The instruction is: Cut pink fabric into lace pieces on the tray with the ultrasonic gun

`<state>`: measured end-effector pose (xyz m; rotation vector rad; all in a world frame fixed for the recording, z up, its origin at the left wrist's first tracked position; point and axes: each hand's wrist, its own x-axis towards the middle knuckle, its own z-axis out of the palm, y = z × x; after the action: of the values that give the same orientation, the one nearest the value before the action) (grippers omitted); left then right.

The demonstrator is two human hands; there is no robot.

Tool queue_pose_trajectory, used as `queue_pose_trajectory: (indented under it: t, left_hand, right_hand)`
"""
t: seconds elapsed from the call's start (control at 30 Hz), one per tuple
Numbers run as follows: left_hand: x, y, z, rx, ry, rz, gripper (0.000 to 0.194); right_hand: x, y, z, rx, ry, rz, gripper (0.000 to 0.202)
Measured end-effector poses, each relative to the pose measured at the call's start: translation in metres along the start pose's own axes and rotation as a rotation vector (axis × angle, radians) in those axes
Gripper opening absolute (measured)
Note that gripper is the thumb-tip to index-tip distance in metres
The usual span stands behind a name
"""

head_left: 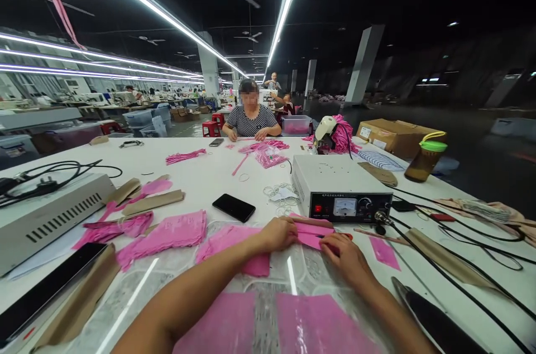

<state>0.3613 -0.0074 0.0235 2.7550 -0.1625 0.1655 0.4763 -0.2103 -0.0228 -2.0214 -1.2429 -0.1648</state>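
Just in front of the grey control box, a pink fabric piece [310, 238] lies between my two hands. My left hand [281, 234] is closed on its left edge, fingers curled down. At the right edge my right hand [344, 253] has its fingers pinched around a slim tool; only a dark tip and an orange end [350, 236] show past the fingers, so its kind is unclear. A brown strip [314, 222] lies along the fabric's far side. Under my left forearm is a pink fabric stack [255, 267]; another pink fabric stack [171, 237] sits farther left.
The control box [343, 175] with a dial stands behind my hands, black cables [444, 273] running right. A phone [233, 207], a bottle [425, 161] and a dark pointed tool [435, 315] lie around. A co-worker [251, 116] sits across the white table [201, 175].
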Motion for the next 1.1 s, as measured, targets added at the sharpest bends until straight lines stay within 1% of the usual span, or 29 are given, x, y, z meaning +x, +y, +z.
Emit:
queue_pose_trajectory:
  t: [0.13,0.27,0.4,0.53,0.67,0.83,0.97,1.1]
  left_hand:
    - [0.005,-0.006,-0.003,-0.065,-0.021,-0.006,0.023]
    - [0.009,-0.01,-0.009,-0.117,-0.073,-0.006,0.024]
    - [0.013,-0.015,-0.015,-0.185,-0.115,-0.015,0.024]
    - [0.015,-0.018,-0.017,-0.234,-0.137,-0.069,0.026]
    - [0.015,-0.019,-0.016,-0.229,-0.14,-0.141,0.026]
    - [0.015,-0.017,-0.016,-0.189,-0.123,-0.169,0.026]
    - [0.013,-0.01,-0.02,-0.144,-0.105,-0.122,0.026]
    - [0.007,-0.001,-0.023,-0.097,-0.065,-0.066,0.026]
  right_hand:
    - [0.0,-0.001,-0.003,0.003,-0.014,0.018,0.022]
    - [0.003,-0.014,-0.009,-0.014,-0.011,0.028,0.015]
    - [0.01,-0.024,-0.015,-0.029,-0.045,0.024,0.012]
    - [0.016,-0.023,-0.016,-0.022,-0.075,0.034,0.02]
    - [0.018,-0.017,-0.013,0.0,-0.089,0.043,0.023]
    - [0.019,-0.016,-0.014,-0.012,-0.09,0.04,0.024]
    - [0.023,-0.029,-0.012,-0.04,-0.102,-0.013,0.019]
    - [0.028,-0.039,-0.007,-0.074,-0.13,-0.079,0.021]
